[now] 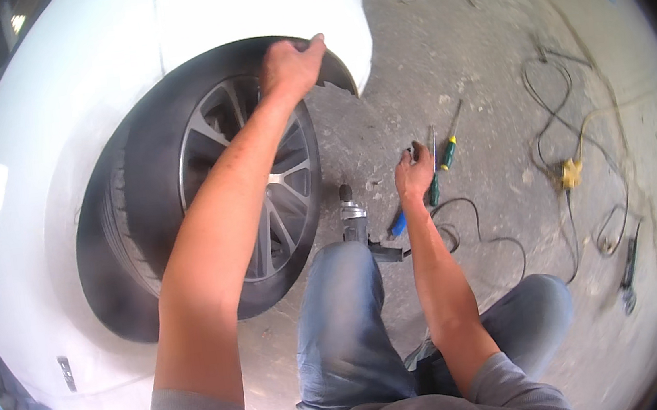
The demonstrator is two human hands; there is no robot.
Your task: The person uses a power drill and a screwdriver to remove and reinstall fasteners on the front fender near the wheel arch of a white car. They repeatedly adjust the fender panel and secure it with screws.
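My left hand [290, 70] reaches over the wheel [248, 178] to the top right of a white car's wheel arch. Its fingers are curled at the edge of the black wheel arch liner [339, 74], partly hidden. Low over the floor, my right hand [415, 172] has its fingers bent together; a small dark bit shows at the tips, too small to name. Beside that hand lie two green-handled screwdrivers [450, 152]. A grey-and-black power tool [353, 217] with a dark round tip is by my knee, and a blue-handled tool [398, 224] lies next to it.
White car bodywork [41, 173] fills the left side. A black cord [478, 220] runs over the concrete floor [439, 38]. Farther right are a yellow socket block [571, 173] with tangled cables and a dark long tool [632, 267] near the wall.
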